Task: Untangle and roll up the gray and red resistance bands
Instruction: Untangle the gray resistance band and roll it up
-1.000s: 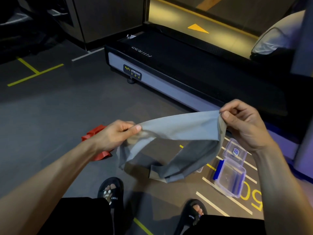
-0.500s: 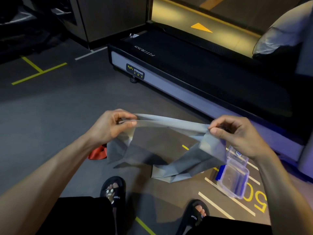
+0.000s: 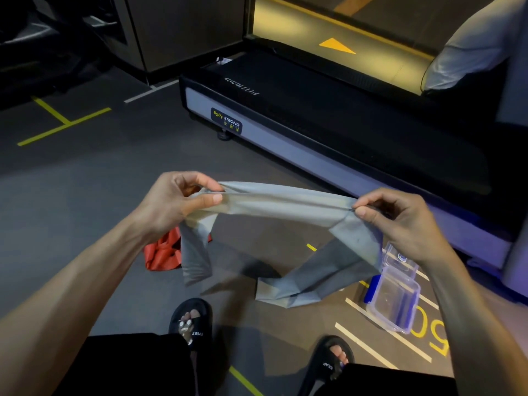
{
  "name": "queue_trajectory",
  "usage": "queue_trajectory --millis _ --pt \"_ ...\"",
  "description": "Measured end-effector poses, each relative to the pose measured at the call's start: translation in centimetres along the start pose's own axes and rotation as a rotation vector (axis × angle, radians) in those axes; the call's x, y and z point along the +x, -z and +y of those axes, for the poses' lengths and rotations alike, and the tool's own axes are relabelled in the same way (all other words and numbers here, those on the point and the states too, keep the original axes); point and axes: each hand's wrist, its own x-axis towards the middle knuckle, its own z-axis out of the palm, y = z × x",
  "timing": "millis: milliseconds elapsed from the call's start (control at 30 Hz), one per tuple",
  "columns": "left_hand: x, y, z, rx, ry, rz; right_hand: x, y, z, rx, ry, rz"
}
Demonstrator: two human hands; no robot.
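I hold the gray resistance band stretched flat between both hands above the floor. My left hand pinches its left end between thumb and fingers. My right hand pinches its right end. From each hand a loose length of the band hangs down; the right one folds and reaches the floor near my feet. The red resistance band lies crumpled on the floor below my left hand, partly hidden behind the gray band and my wrist.
A clear plastic box with blue clips lies open on the floor at the right. A black treadmill deck runs across the back. My sandalled feet are at the bottom. Yellow and white lines mark the dark floor.
The band's top edge has been drawn from a wide open sheet into a narrower taut strip. Both hands rose slightly and my grips shifted along the edge.
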Motion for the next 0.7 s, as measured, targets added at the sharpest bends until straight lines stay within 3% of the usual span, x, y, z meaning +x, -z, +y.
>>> queue_trajectory --millis 167,700 --pt "-0.1 0.9 0.2 0.034 -0.019 -0.091 -0.1 0.3 0.0 -0.011 -0.007 0.03" --pt "-0.2 0.2 1.2 0.044 -0.065 -0.028 -0.2 0.7 0.3 -0.02 -0.004 0.06"
